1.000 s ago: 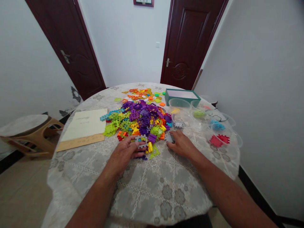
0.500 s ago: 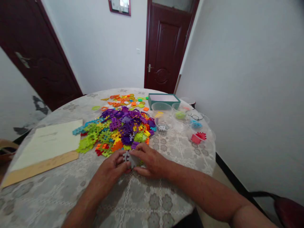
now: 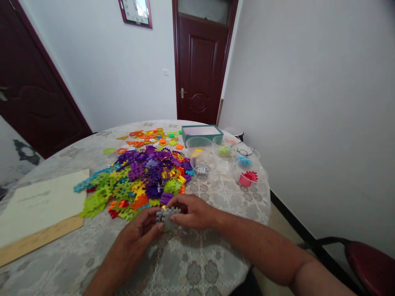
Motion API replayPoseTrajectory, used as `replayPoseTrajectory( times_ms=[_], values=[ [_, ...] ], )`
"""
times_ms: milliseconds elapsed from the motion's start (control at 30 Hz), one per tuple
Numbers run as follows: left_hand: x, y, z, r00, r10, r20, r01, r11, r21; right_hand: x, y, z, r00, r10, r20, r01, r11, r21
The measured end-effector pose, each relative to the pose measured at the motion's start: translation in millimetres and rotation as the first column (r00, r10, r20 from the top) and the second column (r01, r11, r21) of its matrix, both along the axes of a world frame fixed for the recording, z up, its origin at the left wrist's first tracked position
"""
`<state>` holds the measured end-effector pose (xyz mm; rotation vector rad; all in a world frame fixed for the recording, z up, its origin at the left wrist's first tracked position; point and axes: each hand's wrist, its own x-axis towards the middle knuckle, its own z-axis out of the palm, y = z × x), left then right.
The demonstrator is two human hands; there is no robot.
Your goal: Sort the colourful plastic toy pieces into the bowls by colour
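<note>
Between my two hands are grey interlocking plastic pieces (image 3: 168,218) with notched edges, held just above the table's near side. My left hand (image 3: 140,232) grips them from the left, thumb in front and fingers behind. From the right, my right hand (image 3: 191,211) pinches the same grey pieces, its thumb across their upper right. Just beyond my hands lies a large heap of notched plastic pieces (image 3: 151,172), mostly purple, with green, yellow, orange, red and blue ones. A purple piece (image 3: 166,198) rests right by my right fingertips.
Clear plastic tubs (image 3: 202,164) with a few coloured pieces stand right of the heap, with glasses (image 3: 245,151) among them. Behind them is a green open box (image 3: 202,131). A pale paper sheet (image 3: 43,197) and a tan strip (image 3: 43,240) lie at left. A red chair (image 3: 370,263) stands at right.
The view has swung slightly right and up. My right hand has shifted its grip over the grey pieces, and the grey pieces have turned in my hands.
</note>
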<state>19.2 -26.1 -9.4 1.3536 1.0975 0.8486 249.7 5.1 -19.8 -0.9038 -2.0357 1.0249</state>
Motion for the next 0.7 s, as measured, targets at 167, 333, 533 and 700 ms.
replayPoseTrajectory(
  times_ms=[167, 333, 533, 700],
  values=[
    [-9.4, 1.0, 5.3, 0.978, 0.207, -0.038, -0.205, 0.977, 0.052, 25.4, 16.6, 16.8, 0.917, -0.373, -0.139, 0.396, 0.891, 0.223],
    [-18.7, 1.9, 7.1, 0.909, 0.415, 0.025, -0.416, 0.904, 0.101, 74.4, 52.3, 20.2, 0.755, -0.643, -0.128, 0.593, 0.587, 0.55],
    [-24.1, 1.8, 13.0, 0.839, 0.542, 0.04, -0.539, 0.82, 0.193, 103.7, 66.1, 7.4, 0.659, -0.752, -0.009, 0.552, 0.475, 0.685],
    [-38.9, 3.6, 15.2, 0.773, 0.631, -0.063, -0.596, 0.757, 0.266, 93.4, 56.5, 13.7, 0.658, -0.747, -0.094, 0.56, 0.402, 0.724]
  ],
)
